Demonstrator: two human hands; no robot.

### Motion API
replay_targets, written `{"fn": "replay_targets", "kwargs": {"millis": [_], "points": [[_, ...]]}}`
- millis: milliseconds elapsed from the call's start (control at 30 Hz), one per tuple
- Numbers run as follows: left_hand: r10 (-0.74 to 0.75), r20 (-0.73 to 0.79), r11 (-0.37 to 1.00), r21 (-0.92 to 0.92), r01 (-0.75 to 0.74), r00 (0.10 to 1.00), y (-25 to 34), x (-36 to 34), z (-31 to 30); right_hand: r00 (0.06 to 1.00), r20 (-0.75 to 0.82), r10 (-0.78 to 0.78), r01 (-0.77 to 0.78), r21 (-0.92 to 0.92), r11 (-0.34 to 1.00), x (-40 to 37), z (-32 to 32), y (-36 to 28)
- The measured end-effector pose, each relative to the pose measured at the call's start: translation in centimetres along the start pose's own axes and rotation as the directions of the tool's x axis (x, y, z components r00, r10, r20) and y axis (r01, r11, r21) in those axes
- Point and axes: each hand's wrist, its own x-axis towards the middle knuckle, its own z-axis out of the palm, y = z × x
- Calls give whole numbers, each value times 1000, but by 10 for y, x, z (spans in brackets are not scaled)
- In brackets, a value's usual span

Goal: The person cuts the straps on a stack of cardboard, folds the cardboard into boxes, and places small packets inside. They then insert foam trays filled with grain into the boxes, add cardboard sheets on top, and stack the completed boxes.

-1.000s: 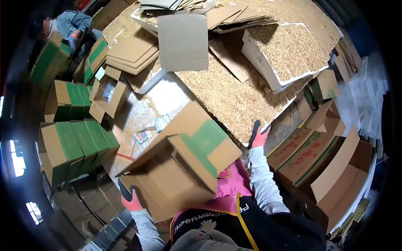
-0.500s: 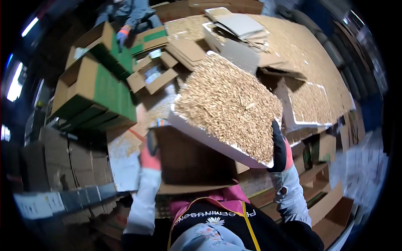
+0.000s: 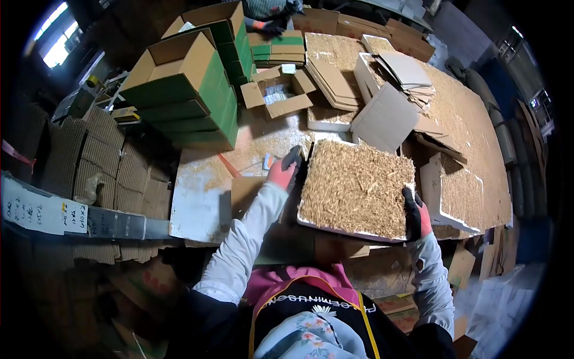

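A white tray [image 3: 353, 230] heaped with small, slender tan pieces [image 3: 359, 188] lies in front of me. My right hand [image 3: 417, 215], in a black and pink glove, grips its right edge, fingers against the side. Along the tray's left side runs a dark strip, seemingly the wall of a cardboard box [image 3: 304, 179] largely hidden by the tray. My left hand [image 3: 284, 170], gloved alike, is closed at that wall, slightly apart from the tray. Its fingertips point away from me, and the exact hold is partly hidden.
Green and brown boxes [image 3: 206, 99] are stacked at left. Behind the tray are an open carton [image 3: 278, 93] and cardboard sheets [image 3: 385, 116]. Another filled white tray [image 3: 445, 197] stands at right, near a wide spread of tan pieces [image 3: 463, 113]. A co-worker's gloved hand [image 3: 272, 27] shows at the back.
The tray has levelled out and moved lower, over the brown box that showed open beneath it. My left hand has come nearer the tray's left side. The view has swung left.
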Motion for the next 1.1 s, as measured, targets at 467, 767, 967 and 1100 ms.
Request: {"fn": "replay_targets", "kwargs": {"millis": [467,767,967,1100], "points": [[380,-116,915,191,-354,918,-18,-14,26,919,174,-352,78,-959,-272,-9,27,28],[447,-131,887,196,-418,885,-15,-18,34,667,711,-223,659,-703,-269,44,72,62],[328,-117,922,254,-292,937,-9,-25,41,599,790,-133,769,-614,-180,43,118,91],[293,-80,920,296,-258,953,-6,-28,35,512,839,-184,816,-542,-199,42,123,95]]}}
